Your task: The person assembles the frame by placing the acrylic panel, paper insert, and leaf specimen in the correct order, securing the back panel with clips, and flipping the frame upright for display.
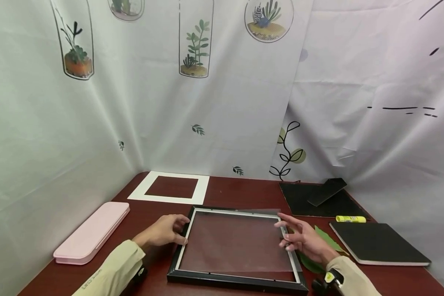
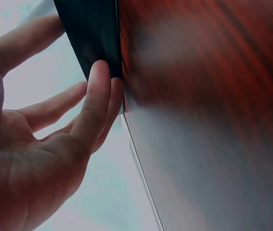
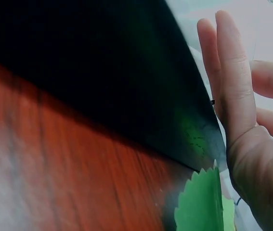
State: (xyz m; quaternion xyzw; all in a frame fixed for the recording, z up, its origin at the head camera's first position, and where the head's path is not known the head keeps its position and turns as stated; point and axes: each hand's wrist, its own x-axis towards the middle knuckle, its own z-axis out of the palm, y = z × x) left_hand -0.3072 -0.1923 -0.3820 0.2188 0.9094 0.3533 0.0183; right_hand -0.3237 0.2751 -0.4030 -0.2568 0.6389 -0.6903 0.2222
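A black picture frame point(image 1: 237, 280) with a pale inner edge lies flat on the table. Across its opening rests a clear sheet point(image 1: 240, 242), slightly askew; its right side overlaps the frame's edge. My left hand point(image 1: 164, 231) holds the left side of the frame, thumb on top and other fingers against the outer wall, as the left wrist view shows at the frame's dark side point(image 2: 90, 38). At the right side, my right hand point(image 1: 305, 238) has its fingers extended by the sheet's edge. Beneath that hand lies a green leaf point(image 3: 199, 202), partly hidden.
A white mat board point(image 1: 140, 191) lies at the back left, a pink case point(image 1: 90, 234) at the left. Toward the right are a black backing panel point(image 1: 296, 201) with its stand point(image 1: 327, 191), a yellow glue stick point(image 1: 350, 219) and a black notebook point(image 1: 381, 244).
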